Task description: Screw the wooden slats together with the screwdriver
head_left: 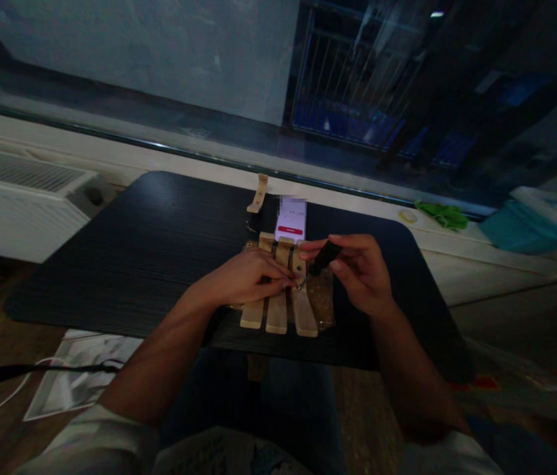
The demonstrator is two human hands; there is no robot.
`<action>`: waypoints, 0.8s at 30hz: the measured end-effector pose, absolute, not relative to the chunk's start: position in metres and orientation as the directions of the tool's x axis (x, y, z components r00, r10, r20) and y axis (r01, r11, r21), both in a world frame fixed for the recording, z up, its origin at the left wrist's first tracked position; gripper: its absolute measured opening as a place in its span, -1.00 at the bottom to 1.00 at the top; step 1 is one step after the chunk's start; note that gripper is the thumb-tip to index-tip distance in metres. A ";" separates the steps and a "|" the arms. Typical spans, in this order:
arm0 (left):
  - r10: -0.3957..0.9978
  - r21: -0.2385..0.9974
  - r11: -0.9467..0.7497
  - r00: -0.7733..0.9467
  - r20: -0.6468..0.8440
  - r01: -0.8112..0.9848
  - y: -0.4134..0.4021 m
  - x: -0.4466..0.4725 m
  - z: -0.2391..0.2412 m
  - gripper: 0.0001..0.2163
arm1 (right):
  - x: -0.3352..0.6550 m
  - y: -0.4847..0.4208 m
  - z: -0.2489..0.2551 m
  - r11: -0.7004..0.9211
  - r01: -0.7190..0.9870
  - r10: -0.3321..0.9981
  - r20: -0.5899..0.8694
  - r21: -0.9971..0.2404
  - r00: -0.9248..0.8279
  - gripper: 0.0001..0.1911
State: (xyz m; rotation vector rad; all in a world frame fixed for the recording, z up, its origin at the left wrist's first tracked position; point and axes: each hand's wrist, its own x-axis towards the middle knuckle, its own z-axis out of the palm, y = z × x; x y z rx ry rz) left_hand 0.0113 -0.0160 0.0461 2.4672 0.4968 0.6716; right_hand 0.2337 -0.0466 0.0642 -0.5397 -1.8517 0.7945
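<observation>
Apparently, work is under way, not finished. Three slats (277, 313) lie on the phone's (292, 214) near side; the right hand (364, 274) has a driver (326, 256) in its grip, tip at the rightmost slat (304, 313). Left hand's (248, 274) grip: contents hidden. A fourth slat (259, 194), left of the phone, lies apart.

Head view; forward, down; hands (251, 272) (366, 274) near
</observation>
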 end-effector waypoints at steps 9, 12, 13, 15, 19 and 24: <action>0.459 0.573 -0.796 0.813 0.358 0.197 -0.016 0.011 0.047 -0.80 | 0.235 -0.044 0.063 0.664 0.002 0.694 0.616 -0.747 -0.373 -0.61; 0.463 0.567 -0.798 0.812 0.356 0.206 -0.016 0.011 0.047 -0.79 | 0.236 -0.042 0.062 0.679 0.025 0.691 0.628 -0.733 -0.357 -0.58; 0.462 0.564 -0.799 0.812 0.357 0.207 -0.016 0.011 0.047 -0.79 | 0.236 -0.042 0.061 0.688 0.028 0.687 0.639 -0.725 -0.347 -0.58; 0.461 0.559 -0.803 0.812 0.359 0.208 -0.016 0.011 0.046 -0.79 | 0.236 -0.040 0.061 0.703 0.024 0.678 0.659 -0.711 -0.326 -0.58; 0.462 0.555 -0.804 0.811 0.360 0.211 -0.015 0.011 0.045 -0.80 | 0.233 -0.039 0.060 0.720 0.043 0.673 0.683 -0.692 -0.284 -0.57; 0.452 0.556 -0.806 0.816 0.359 0.202 -0.015 0.011 0.045 -0.80 | 0.230 -0.040 0.057 0.735 0.091 0.671 0.702 -0.672 -0.239 -0.59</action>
